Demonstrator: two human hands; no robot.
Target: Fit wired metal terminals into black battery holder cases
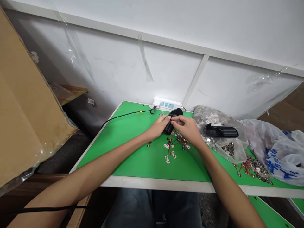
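A black plastic housing (pixel 177 112) is held tilted just above the green table. My left hand (pixel 159 126) grips its left side, thumb on top. On its right side, my right hand (pixel 186 125) is closed in a pinch, and a thin red wire shows at the fingertips. The inside of the housing is mostly hidden by my fingers. Below both hands lies a loose pile of small metal contact pieces (pixel 174 155), several joined by red and black wires. A few more metal pieces (pixel 149 144) lie to the left of the pile.
A white power strip (pixel 167 104) with a black cable (pixel 125 113) stands against the wall. At the right are a clear plastic bag (pixel 239 152) with another black housing (pixel 224 131) on it, wired metal pieces (pixel 255 167) and a white bag (pixel 261 133). Cardboard (pixel 30 95) stands left.
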